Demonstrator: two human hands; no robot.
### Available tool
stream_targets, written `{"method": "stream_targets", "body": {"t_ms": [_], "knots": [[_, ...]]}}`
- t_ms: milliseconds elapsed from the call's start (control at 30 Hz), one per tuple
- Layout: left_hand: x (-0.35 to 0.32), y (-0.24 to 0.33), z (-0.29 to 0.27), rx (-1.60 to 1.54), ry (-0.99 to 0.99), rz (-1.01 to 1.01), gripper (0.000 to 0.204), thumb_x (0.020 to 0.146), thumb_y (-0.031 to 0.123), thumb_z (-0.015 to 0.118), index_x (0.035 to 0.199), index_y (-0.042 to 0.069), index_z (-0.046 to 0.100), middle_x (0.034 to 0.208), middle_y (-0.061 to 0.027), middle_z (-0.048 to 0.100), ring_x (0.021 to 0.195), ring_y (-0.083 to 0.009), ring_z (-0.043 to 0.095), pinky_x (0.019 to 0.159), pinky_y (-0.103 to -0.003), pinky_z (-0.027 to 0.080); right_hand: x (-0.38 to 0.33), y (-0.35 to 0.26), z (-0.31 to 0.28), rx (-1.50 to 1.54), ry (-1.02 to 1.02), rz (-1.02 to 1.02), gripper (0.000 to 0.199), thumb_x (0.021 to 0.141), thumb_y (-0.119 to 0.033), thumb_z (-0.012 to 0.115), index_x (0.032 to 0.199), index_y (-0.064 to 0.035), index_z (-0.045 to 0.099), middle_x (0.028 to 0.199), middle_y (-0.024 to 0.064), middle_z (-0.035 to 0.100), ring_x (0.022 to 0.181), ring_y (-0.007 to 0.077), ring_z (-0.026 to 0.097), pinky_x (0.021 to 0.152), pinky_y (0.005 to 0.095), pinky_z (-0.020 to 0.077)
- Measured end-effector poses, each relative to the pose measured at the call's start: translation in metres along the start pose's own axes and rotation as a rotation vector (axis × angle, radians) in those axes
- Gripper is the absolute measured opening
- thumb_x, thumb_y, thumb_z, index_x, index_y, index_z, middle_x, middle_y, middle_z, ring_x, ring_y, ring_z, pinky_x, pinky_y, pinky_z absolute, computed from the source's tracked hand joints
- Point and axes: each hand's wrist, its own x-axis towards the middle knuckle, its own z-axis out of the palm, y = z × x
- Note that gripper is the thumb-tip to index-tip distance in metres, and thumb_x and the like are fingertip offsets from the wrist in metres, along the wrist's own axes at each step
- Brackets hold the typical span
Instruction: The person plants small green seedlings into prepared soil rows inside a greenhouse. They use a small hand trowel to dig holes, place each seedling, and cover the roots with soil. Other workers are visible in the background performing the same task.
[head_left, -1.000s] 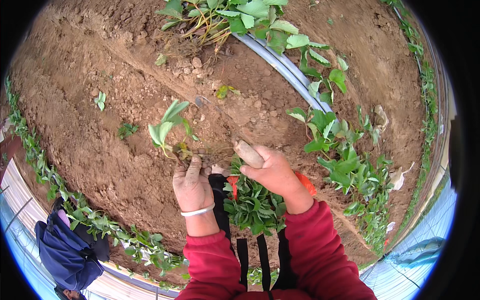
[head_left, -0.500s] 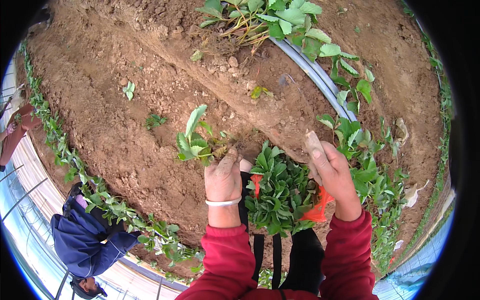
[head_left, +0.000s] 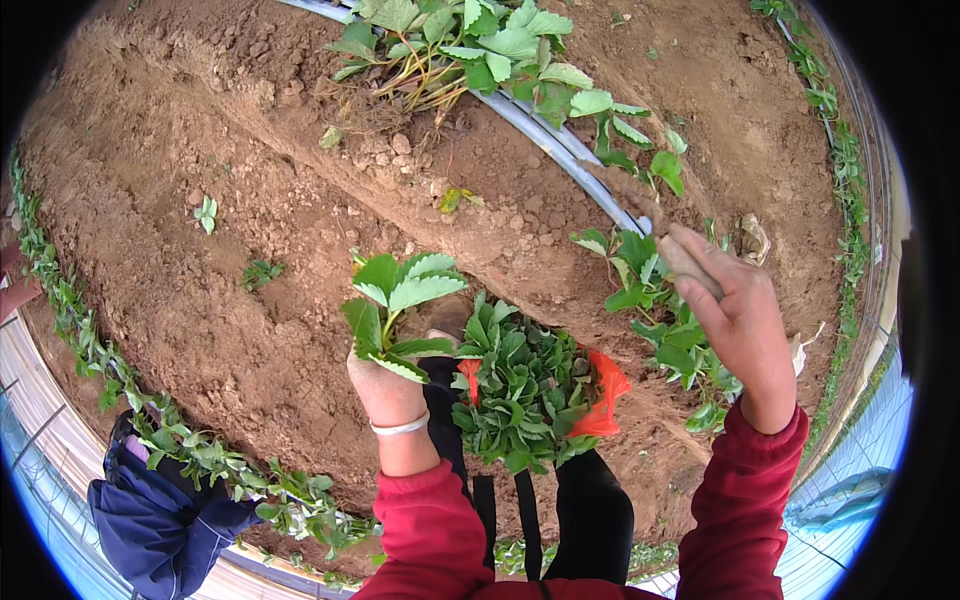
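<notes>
Upright in my left hand (head_left: 388, 388) is a strawberry seedling (head_left: 405, 290) with several toothed leaves, held by its lower part; the fingers are partly hidden behind its leaves. My right hand (head_left: 742, 320) is raised to the right, closed around a short, soil-coloured hand tool (head_left: 690, 265). The tool's far end is blurred, so its shape is unclear. Between my arms, by my dark-trousered legs, sits an orange-red plastic bag (head_left: 603, 395) packed with green strawberry seedlings (head_left: 520, 395). Neither hand touches the bag.
Uprooted strawberry plants (head_left: 440, 60) lie on the soil ridge (head_left: 380, 190) ahead. Grey pipes (head_left: 555, 145) run beside them toward a leafy row (head_left: 680, 340) at right. Another planted row (head_left: 130, 365) curves along the left, where a person in a navy jacket (head_left: 165, 520) bends down.
My left hand has turned and lifted the seedling, moving slightly left, so its leaves now stand above the hand. My right hand has swung outward to the right with the tool. The view has shifted.
</notes>
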Motion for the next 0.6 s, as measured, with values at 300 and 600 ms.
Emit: {"method": "stream_targets", "body": {"t_ms": [300,600], "knots": [[0.000,0.001,0.018,-0.422,0.132,-0.070,0.043,0.079,0.004,0.063,0.118,0.006,0.045,0.092,-0.0099,0.059,0.055,-0.0178,0.059,0.040,-0.026,0.049,0.014,0.008,0.045,-0.518,-0.169,-0.063,0.032,0.080,-0.013,0.060,0.112,-0.0117,0.059,0.066,0.0110,0.055,0.058,0.0300,0.058,0.050,0.0390,0.0462],[0.008,0.000,0.028,-0.430,0.043,-0.300,0.041,0.078,-0.007,0.060,0.116,0.004,0.050,0.097,-0.0082,0.061,0.076,-0.0148,0.060,0.060,-0.023,0.046,0.039,0.012,0.054,-0.563,-0.212,-0.128,0.028,0.079,-0.012,0.055,0.106,-0.0081,0.062,0.065,0.0098,0.058,0.058,0.0256,0.060,0.050,0.0375,0.0475]]}}
